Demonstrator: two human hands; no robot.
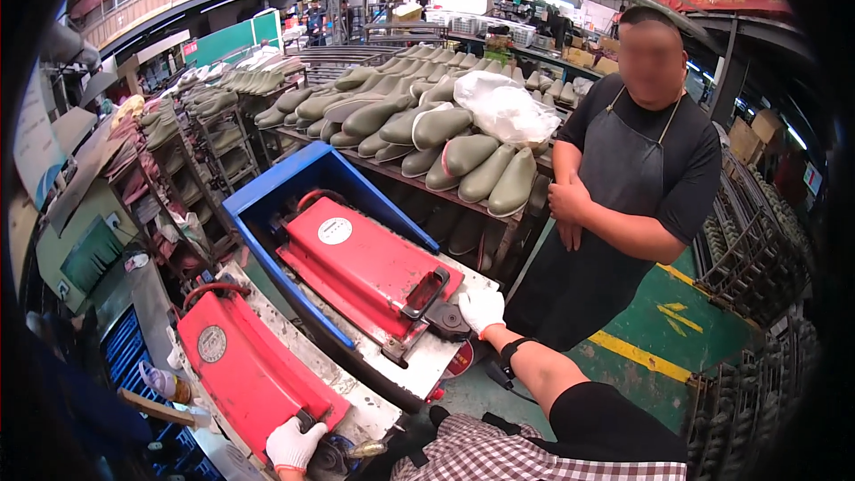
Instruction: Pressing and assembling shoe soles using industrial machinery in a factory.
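Note:
Two red metal press covers lie side by side on worn white bench tops. My left hand (295,444), in a white knit glove, is closed at the front end of the left red cover (240,361), around its black handle (305,419). A dark round fitting (331,458) sits just right of that hand. My right hand (482,310), gloved too, lies with its fingers stretched on the white top, against the black round latch (448,321) of the right red cover (361,258). That cover's black loop handle (426,292) stands free of my fingers.
A blue bin-like housing (283,180) surrounds the right cover. Behind it, a rack holds many olive shoe forms (445,127) and a white plastic bag (506,107). A person in a dark apron (614,151) stands at right, hands together. Metal racks (753,223) line the far right.

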